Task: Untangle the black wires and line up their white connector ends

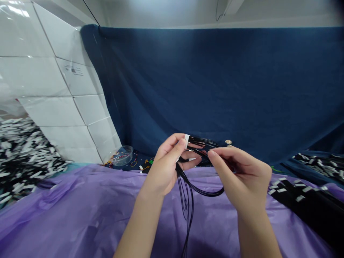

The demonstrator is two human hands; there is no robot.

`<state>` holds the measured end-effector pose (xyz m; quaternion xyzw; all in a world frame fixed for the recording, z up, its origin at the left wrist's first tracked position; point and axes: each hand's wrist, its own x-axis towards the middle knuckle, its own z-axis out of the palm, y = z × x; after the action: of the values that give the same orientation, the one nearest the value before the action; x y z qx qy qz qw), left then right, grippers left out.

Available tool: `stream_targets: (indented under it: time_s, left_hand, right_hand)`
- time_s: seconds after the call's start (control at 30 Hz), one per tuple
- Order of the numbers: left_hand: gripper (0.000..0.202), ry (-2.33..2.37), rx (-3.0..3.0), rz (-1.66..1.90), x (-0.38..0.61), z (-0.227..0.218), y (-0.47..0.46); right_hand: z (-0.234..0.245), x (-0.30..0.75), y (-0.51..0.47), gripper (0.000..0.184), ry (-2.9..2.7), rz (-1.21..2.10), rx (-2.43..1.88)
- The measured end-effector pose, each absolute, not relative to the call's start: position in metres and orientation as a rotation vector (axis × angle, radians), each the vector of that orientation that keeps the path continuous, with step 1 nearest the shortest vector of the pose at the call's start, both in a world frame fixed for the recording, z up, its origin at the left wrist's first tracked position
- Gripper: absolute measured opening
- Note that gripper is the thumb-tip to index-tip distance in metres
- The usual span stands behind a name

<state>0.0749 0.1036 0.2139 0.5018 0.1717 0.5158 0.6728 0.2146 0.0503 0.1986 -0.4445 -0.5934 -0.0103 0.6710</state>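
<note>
Small coloured pieces [117,156] show through a clear bowl [128,159]. Rightward, the left hand [168,163] pinches the white tab [186,141] on the black cords [202,141]; these loop between the hands, the right hand [242,173] pinching strands.

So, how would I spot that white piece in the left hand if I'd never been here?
Find the big blue cloth across the back, then drop to its lower middle. There the left hand pinches the white piece, with black strands running from it toward the right hand. Unlike the white tips lying at right, it is held up.
</note>
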Motion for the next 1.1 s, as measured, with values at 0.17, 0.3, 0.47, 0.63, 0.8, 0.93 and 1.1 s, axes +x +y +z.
stream_targets:
  time_s: [0.17,0.3,0.47,0.63,0.8,0.93,1.1]
  left_hand:
    - [0.014,0.360,1.134,1.153,0.074,0.212,0.105]
    - [0.015,0.368,1.150,1.147,0.074,0.212,0.105]
    - [0.014,0.359,1.197,1.149,0.073,0.213,0.105]
    - [0.011,0.335,1.243,1.137,0.073,0.212,0.106]
    - [0.011,0.296,1.272,1.127,0.074,0.210,0.106]
    - [0.012,0.312,1.299,1.134,0.073,0.212,0.106]
    - [0.012,0.319,1.309,1.130,0.072,0.213,0.106]
  right_hand:
    - [0.201,0.216,0.048,0.008,-1.398,-0.046,-1.018]
    - [0.201,0.216,0.046,0.011,-1.420,-0.020,-1.030]
    - [0.201,0.218,0.046,0.014,-1.407,0.150,-1.043]
    - [0.202,0.225,0.046,0.020,-1.383,0.306,-1.076]
    - [0.203,0.229,0.045,0.024,-1.388,0.335,-1.067]
    - [0.205,0.228,0.045,0.023,-1.406,0.350,-1.055]
    - [0.202,0.226,0.047,0.022,-1.385,0.405,-1.013]
